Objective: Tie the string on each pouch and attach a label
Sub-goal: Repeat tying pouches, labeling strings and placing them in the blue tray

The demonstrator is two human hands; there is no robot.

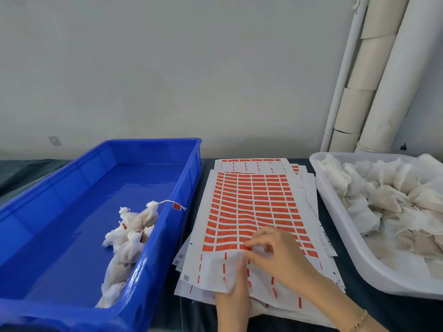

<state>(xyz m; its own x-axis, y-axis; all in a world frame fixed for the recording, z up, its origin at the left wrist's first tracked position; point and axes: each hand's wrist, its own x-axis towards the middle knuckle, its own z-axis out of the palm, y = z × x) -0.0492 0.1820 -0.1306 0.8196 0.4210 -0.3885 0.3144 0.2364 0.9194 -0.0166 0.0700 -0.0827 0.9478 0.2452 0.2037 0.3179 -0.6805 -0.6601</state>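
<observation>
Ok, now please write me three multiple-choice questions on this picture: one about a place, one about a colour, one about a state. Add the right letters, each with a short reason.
1. Where do the labelled pouches lie?
A. in the blue bin
B. on the floor
C. on a shelf

2. What colour are the labels on the top sheet?
A. green
B. orange-red
C. black

3. What is the right hand doing?
A. lying flat and open
B. pinching a label on the sheet
C. gripping scissors

Answers:
1 A: the tied pouches with red tags lie along the bin's right wall.
2 B: every filled row on the sheet is orange-red.
3 B: the thumb and a finger meet on a label in the lowest filled row.
</observation>
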